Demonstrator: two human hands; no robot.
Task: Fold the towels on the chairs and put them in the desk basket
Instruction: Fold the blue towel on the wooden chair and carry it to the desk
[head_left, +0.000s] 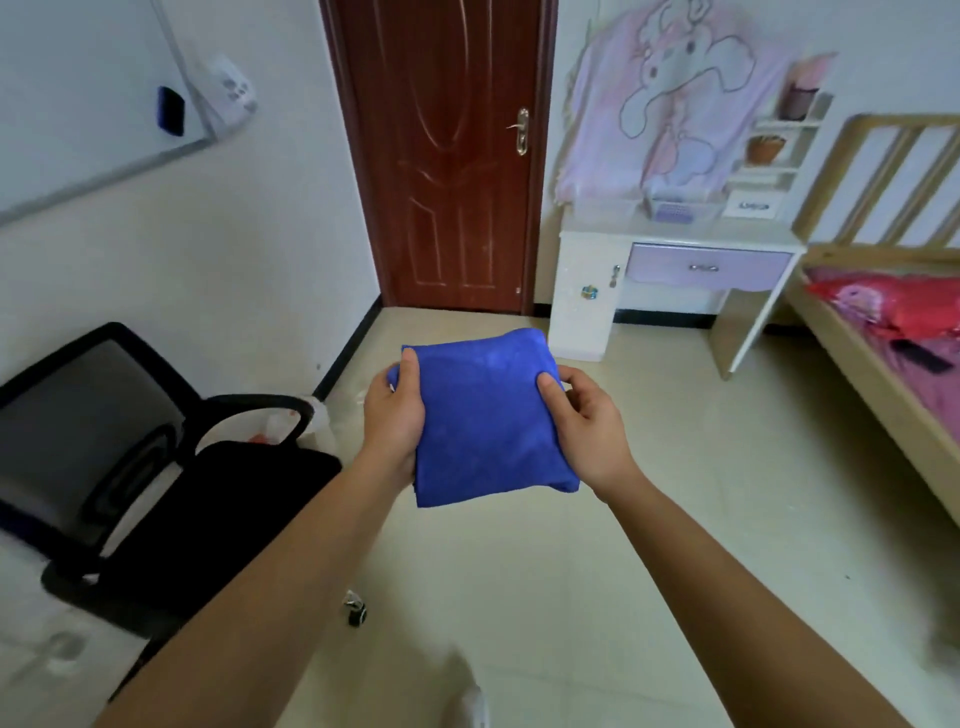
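A blue towel (485, 415), folded into a thick square, is held in the air over the floor at the centre of the head view. My left hand (395, 410) grips its left edge, thumb on top. My right hand (587, 421) grips its right edge, thumb pressed on the cloth. A black mesh office chair (104, 441) stands at the left with nothing on its seat. A clear basket (680, 208) sits on the white desk (675, 239) at the back right, with something purple inside.
A dark red door (447, 156) stands shut straight ahead. A wooden bed (883, 364) with pink bedding lines the right side. A whiteboard (78, 104) hangs on the left wall. A white bag (291, 426) lies behind the chair. Tiled floor stretches between me and the desk.
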